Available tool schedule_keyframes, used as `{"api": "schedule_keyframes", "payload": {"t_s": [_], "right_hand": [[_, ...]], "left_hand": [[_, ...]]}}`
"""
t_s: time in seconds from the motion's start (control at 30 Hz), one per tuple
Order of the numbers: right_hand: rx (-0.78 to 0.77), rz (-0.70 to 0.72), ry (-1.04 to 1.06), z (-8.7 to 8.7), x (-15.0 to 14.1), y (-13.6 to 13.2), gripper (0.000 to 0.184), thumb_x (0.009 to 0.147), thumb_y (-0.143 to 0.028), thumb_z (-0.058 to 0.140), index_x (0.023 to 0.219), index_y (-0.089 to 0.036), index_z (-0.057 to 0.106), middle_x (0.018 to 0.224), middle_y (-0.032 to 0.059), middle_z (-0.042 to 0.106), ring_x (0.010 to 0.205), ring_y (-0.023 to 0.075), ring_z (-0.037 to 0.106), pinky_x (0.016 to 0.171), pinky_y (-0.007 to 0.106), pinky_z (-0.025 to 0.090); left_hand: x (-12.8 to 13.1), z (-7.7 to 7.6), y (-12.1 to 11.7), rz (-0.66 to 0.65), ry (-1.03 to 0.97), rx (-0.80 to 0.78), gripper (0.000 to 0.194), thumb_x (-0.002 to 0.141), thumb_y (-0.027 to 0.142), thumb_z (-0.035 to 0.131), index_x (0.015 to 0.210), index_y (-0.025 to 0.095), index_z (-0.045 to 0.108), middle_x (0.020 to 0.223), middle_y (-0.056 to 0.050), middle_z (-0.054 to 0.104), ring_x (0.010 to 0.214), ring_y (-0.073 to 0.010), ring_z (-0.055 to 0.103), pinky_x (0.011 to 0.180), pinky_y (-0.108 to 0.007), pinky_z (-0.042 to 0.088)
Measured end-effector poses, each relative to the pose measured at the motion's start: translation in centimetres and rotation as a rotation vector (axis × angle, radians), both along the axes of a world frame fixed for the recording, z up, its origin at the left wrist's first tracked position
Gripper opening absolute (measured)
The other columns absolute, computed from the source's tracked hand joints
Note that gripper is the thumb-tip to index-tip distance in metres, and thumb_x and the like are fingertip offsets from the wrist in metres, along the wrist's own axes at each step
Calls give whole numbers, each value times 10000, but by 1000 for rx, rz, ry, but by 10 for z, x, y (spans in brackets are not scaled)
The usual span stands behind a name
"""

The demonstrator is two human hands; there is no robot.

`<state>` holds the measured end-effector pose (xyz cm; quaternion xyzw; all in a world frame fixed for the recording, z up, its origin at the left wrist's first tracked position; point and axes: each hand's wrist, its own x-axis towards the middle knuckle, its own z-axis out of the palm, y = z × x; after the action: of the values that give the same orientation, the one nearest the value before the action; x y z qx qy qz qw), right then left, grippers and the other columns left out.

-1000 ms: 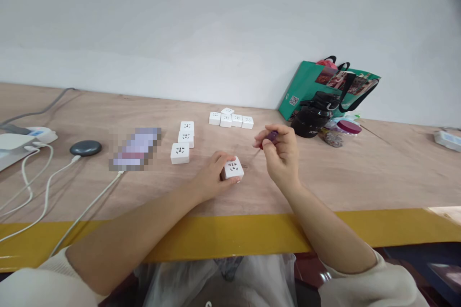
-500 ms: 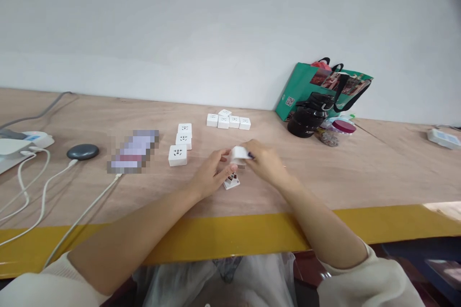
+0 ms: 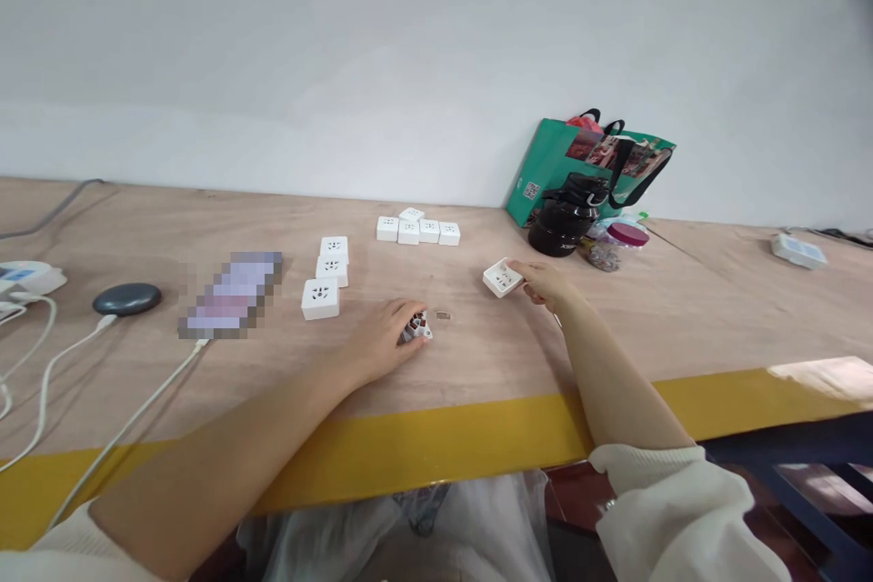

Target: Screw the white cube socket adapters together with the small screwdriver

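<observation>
My left hand (image 3: pixel 383 336) curls its fingers and thumb round a white socket base (image 3: pixel 421 327), whose inner dark and coppery parts show. It rests low at the table's middle. Off to the right, my right hand (image 3: pixel 544 282) pinches a square white socket cover (image 3: pixel 503 278) by its edge, the hollow side turned toward me and its slots visible. Between the two hands a small flat greyish piece (image 3: pixel 443 316) lies on the wood. The tip of something thin and shiny (image 3: pixel 557 320) peeks out beside my right wrist; most of it is hidden.
Several assembled white sockets (image 3: pixel 320 298) stand in a column at left, with more sockets (image 3: pixel 428 231) in a row behind. A phone (image 3: pixel 235 296), cables and a dark oval device (image 3: pixel 127 298) lie left. A black flask (image 3: pixel 565 216) and green bag (image 3: pixel 546 165) stand back right.
My right hand has carried the white cover up and to the right, away from the base. My left hand has closed round the base. The view has shifted slightly right.
</observation>
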<state>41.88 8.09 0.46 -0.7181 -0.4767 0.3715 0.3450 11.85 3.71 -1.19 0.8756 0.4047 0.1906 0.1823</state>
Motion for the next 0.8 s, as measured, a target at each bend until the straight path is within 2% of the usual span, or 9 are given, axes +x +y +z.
{"api": "schedule_keyframes", "payload": {"t_s": [0.13,0.23,0.37,0.47,0.53,0.63,0.7,0.8], "right_hand": [[13,-44,-8,-4,0,2,248,762,-377,627,670,-159,552,439,-75,394,348,26,199,359,210,112],[51,-69,-18,-5,2,4,234,729,-356,659,660,-159,551,431,-76,392,348,26,205,360,210,115],[162,-107,-47,-3,9,5,363,812,-498,503,694,-158,549,458,-50,416,347,44,216,357,228,143],[262,-101,-117,-1,9,4,398,842,-504,424,749,-145,569,495,-31,444,359,62,266,369,237,198],[339,-38,-184,0,2,2,366,843,-472,437,827,-144,599,595,3,525,426,84,382,416,237,287],[454,120,-305,0,-19,-3,285,833,-405,497,976,-186,610,900,48,619,732,145,567,628,257,429],[486,224,-397,0,-33,-8,260,810,-340,552,1029,-206,597,1059,58,600,900,178,573,769,286,434],[419,368,-706,0,-47,-17,261,830,-263,529,1080,-197,561,1143,87,559,889,201,582,776,316,427]], "left_hand": [[-1,1,4,7,0,19,365,859,324,521,1196,183,509,1225,-88,561,1130,-258,515,952,-416,430],[-1,0,5,4,-2,34,369,859,329,518,1200,187,509,1221,-82,566,1126,-256,516,956,-418,428],[-2,-3,10,7,9,46,399,871,323,499,1247,191,488,1274,-82,532,1164,-253,492,986,-421,411],[-3,-5,15,16,18,66,413,885,339,477,1283,226,474,1305,-72,493,1166,-241,492,979,-400,424],[-3,-6,20,32,25,66,418,892,346,464,1297,243,463,1277,-66,502,1153,-233,499,963,-386,437],[-3,-9,29,52,41,55,427,897,348,450,1312,249,444,1256,-67,512,1173,-240,481,970,-392,430],[-2,-10,37,62,49,53,449,897,345,449,1330,230,426,1272,-82,505,1195,-249,463,998,-408,406],[-1,-11,50,77,49,60,471,894,329,449,1345,196,411,1314,-102,484,1231,-250,436,1045,-414,361]]}}
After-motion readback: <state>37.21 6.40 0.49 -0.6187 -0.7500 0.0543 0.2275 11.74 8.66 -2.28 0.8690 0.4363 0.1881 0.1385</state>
